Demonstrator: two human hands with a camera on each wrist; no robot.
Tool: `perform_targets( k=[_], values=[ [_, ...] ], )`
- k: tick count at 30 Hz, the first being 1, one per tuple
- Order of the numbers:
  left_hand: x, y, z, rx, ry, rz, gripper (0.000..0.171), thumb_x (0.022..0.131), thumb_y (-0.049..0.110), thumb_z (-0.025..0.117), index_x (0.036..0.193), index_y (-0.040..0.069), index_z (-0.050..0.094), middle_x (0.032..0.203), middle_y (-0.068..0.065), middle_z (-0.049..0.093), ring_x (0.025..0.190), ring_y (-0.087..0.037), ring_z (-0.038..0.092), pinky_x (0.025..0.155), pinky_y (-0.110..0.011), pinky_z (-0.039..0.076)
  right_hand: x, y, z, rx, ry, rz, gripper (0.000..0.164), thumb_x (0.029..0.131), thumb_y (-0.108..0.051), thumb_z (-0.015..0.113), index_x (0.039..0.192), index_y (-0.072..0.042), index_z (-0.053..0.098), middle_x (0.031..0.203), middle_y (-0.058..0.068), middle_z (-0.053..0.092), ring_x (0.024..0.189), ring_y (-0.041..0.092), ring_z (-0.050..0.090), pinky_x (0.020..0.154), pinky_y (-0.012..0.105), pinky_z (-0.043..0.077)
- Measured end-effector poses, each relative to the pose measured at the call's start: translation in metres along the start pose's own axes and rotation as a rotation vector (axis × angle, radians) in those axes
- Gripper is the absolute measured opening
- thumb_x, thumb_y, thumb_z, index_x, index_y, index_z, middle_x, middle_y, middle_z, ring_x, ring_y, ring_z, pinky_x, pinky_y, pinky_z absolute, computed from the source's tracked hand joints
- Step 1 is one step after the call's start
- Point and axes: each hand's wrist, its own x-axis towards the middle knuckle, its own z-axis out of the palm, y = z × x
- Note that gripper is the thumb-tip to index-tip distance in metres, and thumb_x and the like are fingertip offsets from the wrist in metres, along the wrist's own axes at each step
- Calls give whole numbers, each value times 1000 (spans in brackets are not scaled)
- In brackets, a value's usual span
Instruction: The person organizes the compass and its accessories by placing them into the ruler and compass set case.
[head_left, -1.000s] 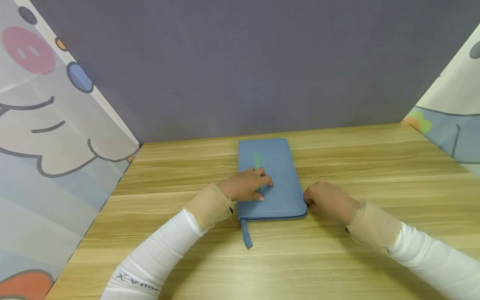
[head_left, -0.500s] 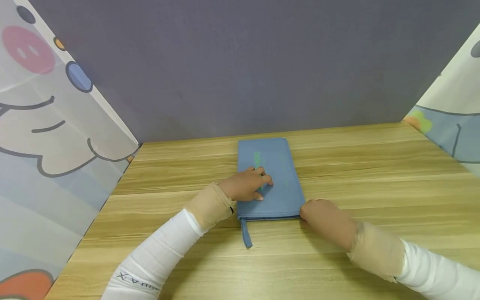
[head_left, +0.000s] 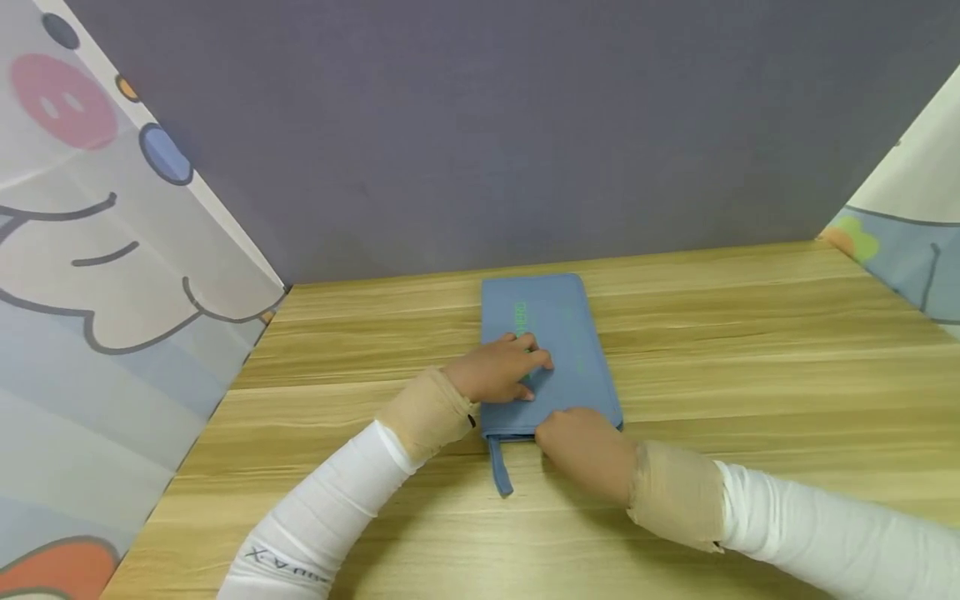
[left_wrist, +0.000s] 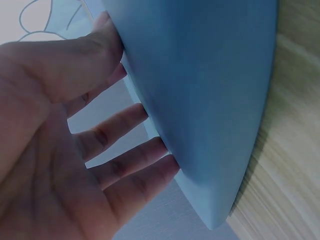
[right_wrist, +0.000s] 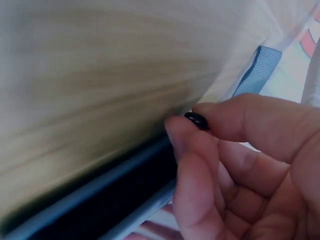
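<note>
A flat blue zip pouch (head_left: 551, 325) with green lettering lies on the table. My left hand (head_left: 498, 368) rests on its top with fingers spread, and in the left wrist view the fingertips (left_wrist: 167, 167) touch the blue surface. At the pouch's near edge, my right hand (head_left: 588, 454) pinches a small black zipper pull (right_wrist: 196, 120) between thumb and forefinger. The right wrist view shows the dark zipper gap (right_wrist: 115, 200) standing apart behind the fingers. A blue strap (head_left: 500, 467) sticks out from the near left corner.
The wood-grain table (head_left: 360, 333) extends around the pouch on all sides. A grey panel (head_left: 480, 133) stands along its back edge, with cartoon-printed sheets (head_left: 142, 258) at the left and right.
My right hand has travelled from the pouch's right side round the near right corner and leftward along the near edge. The left hand stays in place on the pouch.
</note>
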Motion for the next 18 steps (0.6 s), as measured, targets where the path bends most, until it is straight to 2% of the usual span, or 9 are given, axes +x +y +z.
perform_targets(
  k=[6, 13, 18],
  values=[
    [3, 1, -1, -11, -17, 6, 43, 88, 28, 64, 127, 18, 50, 125, -8, 47, 102, -23, 47, 83, -30, 45, 18, -15, 1, -51, 0, -27, 23, 77, -4, 73, 59, -8, 60, 52, 1, 56, 46, 12, 55, 39, 23, 46],
    [3, 1, -1, -8, -9, 8, 44, 88, 28, 65, 128, 18, 51, 125, -7, 48, 101, -23, 47, 82, -28, 45, 36, -29, -1, 87, -2, -33, 35, 80, 0, 70, 55, -11, 48, 47, -1, 44, 41, 6, 40, 37, 17, 35],
    [4, 0, -2, -3, -9, 1, 44, 87, 28, 67, 127, 18, 51, 125, -7, 48, 100, -22, 48, 81, -27, 45, 45, -40, 0, -26, -26, -12, 30, 77, -4, 75, 57, -12, 54, 50, -2, 49, 42, 7, 44, 36, 19, 39]
  ],
)
